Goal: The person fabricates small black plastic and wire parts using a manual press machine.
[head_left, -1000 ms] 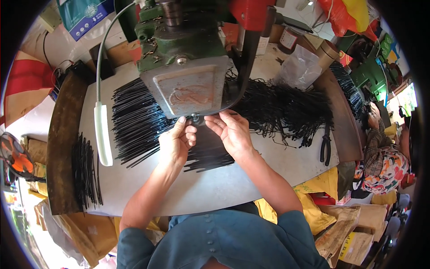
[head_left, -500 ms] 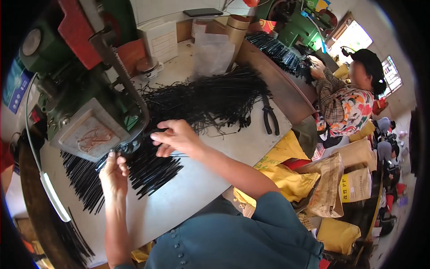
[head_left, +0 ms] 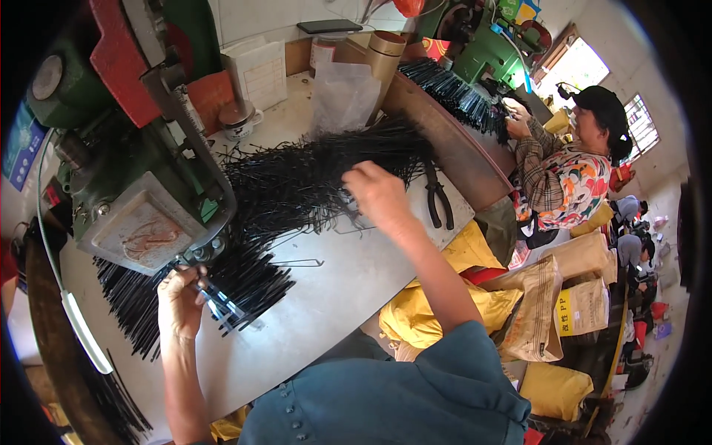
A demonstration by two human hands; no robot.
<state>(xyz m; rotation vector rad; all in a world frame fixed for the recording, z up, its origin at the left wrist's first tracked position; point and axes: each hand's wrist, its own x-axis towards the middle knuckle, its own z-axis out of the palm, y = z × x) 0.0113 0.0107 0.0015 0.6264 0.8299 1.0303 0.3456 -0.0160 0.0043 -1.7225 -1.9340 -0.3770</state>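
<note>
My left hand is pinched at the lower front of a green press machine, by its tooling. Its thumb and fingers are closed, and what lies between them is too small to make out. Beside its fingertips, light glints off the ends of a heap of thin black rods under the press. My right hand is over a tangled pile of thin black bent wires, fingers curled down at its near edge. Whatever those fingers grip is hidden. One bent wire lies apart on the grey tabletop.
Black-handled pliers lie right of the pile. Behind stand a mug, a clear plastic bag and a tan cylinder. A lamp tube hangs at left. Yellow sacks and a co-worker are at right.
My right hand has moved from beside the press tooling up and right to the wire pile. The left hand stays by the press, slightly lower. A bent wire now shows on the tabletop.
</note>
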